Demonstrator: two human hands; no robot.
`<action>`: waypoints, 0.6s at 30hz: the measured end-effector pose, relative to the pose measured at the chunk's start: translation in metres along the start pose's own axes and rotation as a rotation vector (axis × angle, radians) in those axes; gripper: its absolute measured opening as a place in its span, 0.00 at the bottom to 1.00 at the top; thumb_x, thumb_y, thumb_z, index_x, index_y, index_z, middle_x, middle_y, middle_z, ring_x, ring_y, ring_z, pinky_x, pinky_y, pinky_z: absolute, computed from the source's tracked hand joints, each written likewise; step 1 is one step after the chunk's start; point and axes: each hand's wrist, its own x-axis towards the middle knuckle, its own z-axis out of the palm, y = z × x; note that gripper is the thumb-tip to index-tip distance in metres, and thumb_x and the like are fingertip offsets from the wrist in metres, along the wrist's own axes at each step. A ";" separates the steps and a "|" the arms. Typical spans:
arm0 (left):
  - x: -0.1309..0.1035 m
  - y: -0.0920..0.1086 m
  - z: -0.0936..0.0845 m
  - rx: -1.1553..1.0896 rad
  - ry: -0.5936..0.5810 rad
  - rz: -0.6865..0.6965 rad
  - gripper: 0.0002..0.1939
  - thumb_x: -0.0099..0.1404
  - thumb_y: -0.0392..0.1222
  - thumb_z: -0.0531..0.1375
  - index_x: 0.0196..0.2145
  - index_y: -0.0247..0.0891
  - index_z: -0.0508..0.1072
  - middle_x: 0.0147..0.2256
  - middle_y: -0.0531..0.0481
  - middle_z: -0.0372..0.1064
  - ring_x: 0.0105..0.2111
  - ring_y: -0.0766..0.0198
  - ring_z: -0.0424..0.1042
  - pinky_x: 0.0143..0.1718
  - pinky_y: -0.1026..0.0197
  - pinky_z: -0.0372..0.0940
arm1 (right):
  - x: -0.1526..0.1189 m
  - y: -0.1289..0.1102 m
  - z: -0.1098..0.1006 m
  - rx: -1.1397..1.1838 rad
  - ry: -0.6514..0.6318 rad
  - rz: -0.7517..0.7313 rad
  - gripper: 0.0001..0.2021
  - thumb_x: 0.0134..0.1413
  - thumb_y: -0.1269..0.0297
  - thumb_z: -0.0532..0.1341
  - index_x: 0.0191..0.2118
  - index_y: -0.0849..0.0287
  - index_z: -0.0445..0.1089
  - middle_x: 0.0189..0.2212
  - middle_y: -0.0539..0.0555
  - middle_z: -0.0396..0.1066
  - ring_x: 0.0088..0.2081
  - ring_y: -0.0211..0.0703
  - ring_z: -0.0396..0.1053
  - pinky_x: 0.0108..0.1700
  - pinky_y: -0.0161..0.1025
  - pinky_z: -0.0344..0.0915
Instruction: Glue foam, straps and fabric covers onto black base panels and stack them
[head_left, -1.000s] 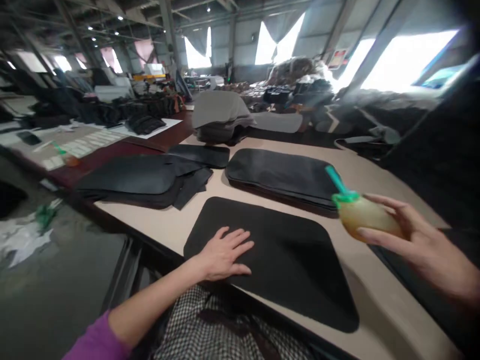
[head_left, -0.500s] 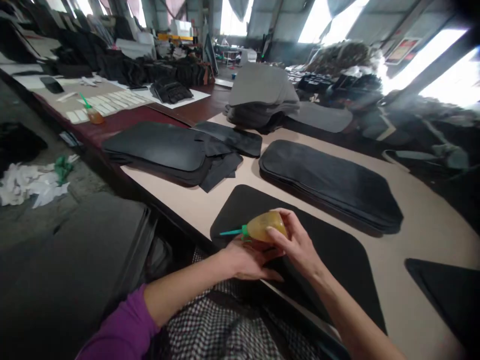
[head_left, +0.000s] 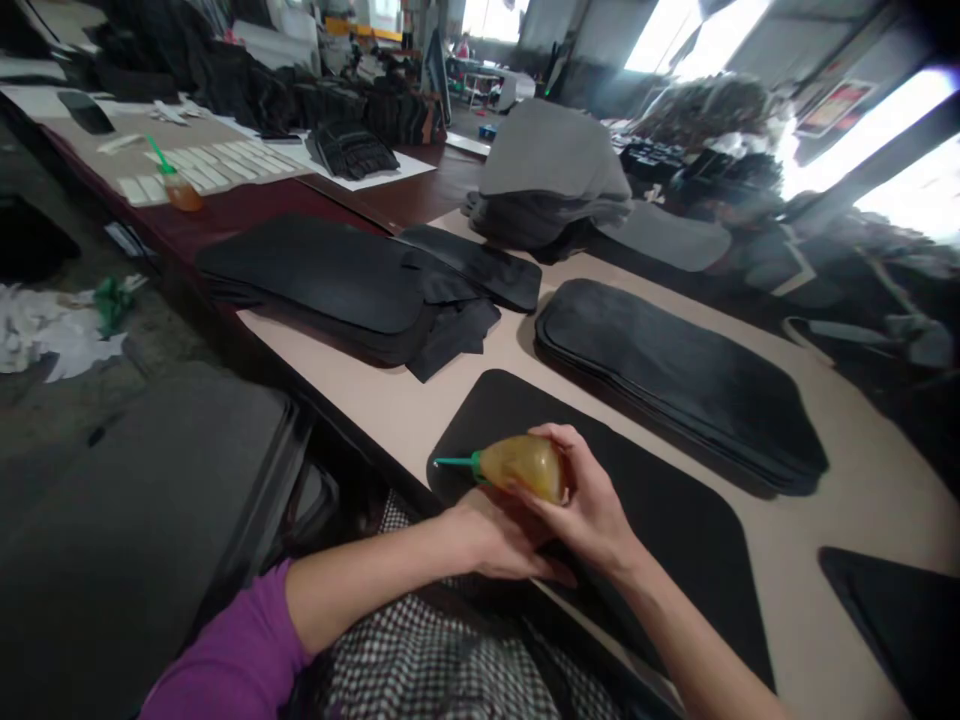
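Note:
My right hand is wrapped around a squeeze bottle of amber liquid, likely glue. The bottle lies on its side in the air, and its thin green nozzle points left, with the tip over the left corner of a flat black panel. Just beneath the bottle is my left hand, its fingers stretched out to the right and partly hidden by the bottle and my right hand. Whether the left hand touches the bottle, I cannot tell. The panel lies on the tan tabletop along its near edge.
Behind the panel sits a stack of black panels, with another black stack to the left. Grey pieces are piled farther back. A second glue bottle stands near pale strips. Another dark panel lies at right.
The bottle's nozzle has come to the panel's left corner, and my right hand has shifted its hold slightly. The view has tilted down and turned a little left.

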 end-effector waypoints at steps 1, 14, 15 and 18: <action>-0.001 -0.001 0.001 0.013 -0.003 0.016 0.45 0.69 0.70 0.50 0.70 0.33 0.54 0.70 0.40 0.53 0.71 0.49 0.48 0.70 0.52 0.46 | 0.002 0.000 0.000 -0.018 0.023 0.004 0.25 0.57 0.53 0.69 0.56 0.48 0.62 0.49 0.55 0.67 0.48 0.52 0.70 0.51 0.47 0.71; 0.002 -0.001 -0.010 0.067 -0.019 0.105 0.38 0.73 0.68 0.43 0.68 0.42 0.60 0.68 0.44 0.60 0.69 0.54 0.52 0.69 0.44 0.41 | 0.043 0.041 -0.009 -0.157 0.334 0.154 0.26 0.56 0.45 0.68 0.53 0.54 0.64 0.45 0.55 0.70 0.44 0.51 0.70 0.48 0.47 0.68; 0.002 -0.001 -0.010 0.076 -0.013 0.112 0.38 0.73 0.68 0.43 0.69 0.41 0.59 0.68 0.44 0.59 0.70 0.54 0.51 0.69 0.44 0.41 | 0.046 0.046 -0.009 -0.179 0.368 0.146 0.27 0.55 0.44 0.68 0.53 0.54 0.64 0.45 0.55 0.69 0.43 0.51 0.70 0.48 0.47 0.68; 0.002 -0.001 -0.010 0.091 0.001 0.119 0.37 0.74 0.67 0.43 0.69 0.42 0.57 0.70 0.44 0.55 0.71 0.54 0.47 0.69 0.43 0.41 | 0.055 0.058 -0.011 -0.244 0.469 0.109 0.28 0.54 0.42 0.67 0.52 0.56 0.64 0.45 0.56 0.68 0.44 0.52 0.69 0.48 0.49 0.68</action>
